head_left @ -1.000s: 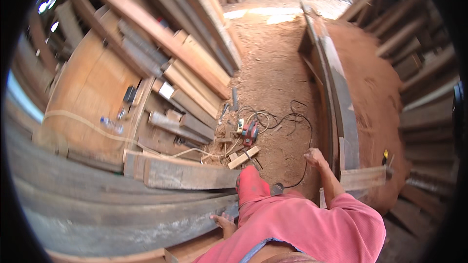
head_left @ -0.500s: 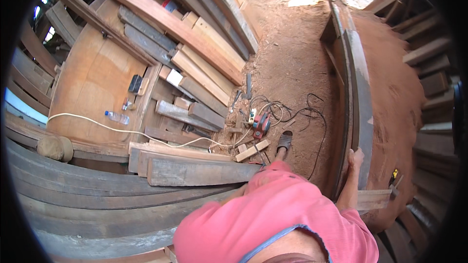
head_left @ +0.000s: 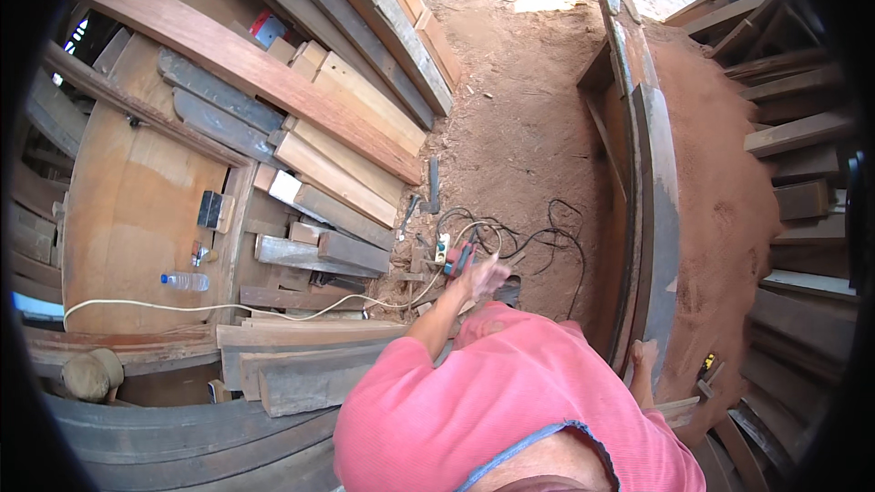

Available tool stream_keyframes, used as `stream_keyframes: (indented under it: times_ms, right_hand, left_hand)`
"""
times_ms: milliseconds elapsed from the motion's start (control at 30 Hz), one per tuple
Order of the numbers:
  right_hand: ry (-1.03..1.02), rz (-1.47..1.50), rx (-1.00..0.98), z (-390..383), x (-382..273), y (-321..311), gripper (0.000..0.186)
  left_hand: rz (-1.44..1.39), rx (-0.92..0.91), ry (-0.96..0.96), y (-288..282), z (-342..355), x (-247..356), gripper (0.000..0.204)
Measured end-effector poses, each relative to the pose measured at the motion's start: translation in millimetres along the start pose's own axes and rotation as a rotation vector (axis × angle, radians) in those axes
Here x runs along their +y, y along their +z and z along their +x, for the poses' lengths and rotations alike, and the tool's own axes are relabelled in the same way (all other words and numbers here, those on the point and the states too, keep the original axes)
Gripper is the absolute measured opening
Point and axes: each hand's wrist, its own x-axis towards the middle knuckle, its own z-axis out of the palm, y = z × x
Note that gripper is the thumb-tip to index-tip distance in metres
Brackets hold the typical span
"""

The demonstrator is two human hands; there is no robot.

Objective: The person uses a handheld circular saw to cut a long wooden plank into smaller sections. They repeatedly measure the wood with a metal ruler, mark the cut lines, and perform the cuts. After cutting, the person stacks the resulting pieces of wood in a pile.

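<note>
My left hand (head_left: 488,280) reaches forward over the ground, its fingers smeared by motion. Just beyond it lies a red-and-dark power tool (head_left: 458,260), partly covered by the hand; whether the two touch I cannot tell. On the right, my right hand (head_left: 644,353) is closed on the edge of a long grey wooden beam (head_left: 658,182) set on its narrow side. That beam stretches away from me along a mound of reddish sawdust. A white socket block (head_left: 442,249) with a pale cord sits beside the tool.
Stacked planks (head_left: 346,128) and a plywood panel (head_left: 137,191) fill the left. On the panel are a plastic bottle (head_left: 185,281) and a dark block (head_left: 214,210). Black cable (head_left: 556,237) coils over the ground. A wooden mallet (head_left: 91,374) lies near left; a yellow tool (head_left: 707,364) rests on the sawdust (head_left: 725,246).
My left arm has come out from beside my body and stretched forward to the power tool. My right hand stays at the beam. The whole view has shifted slightly.
</note>
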Motion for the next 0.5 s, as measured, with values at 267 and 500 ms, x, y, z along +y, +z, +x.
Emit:
stream_keyframes:
  times_ms: [267,500]
  right_hand:
    - [-0.063,0.015,-0.055,64,10,13,0.057]
    - [0.096,0.053,-0.101,62,-15,-15,0.058]
  left_hand:
    - [0.235,-1.045,0.834,276,-141,269,0.074]
    - [0.105,-1.583,1.089,455,-228,282,0.069]
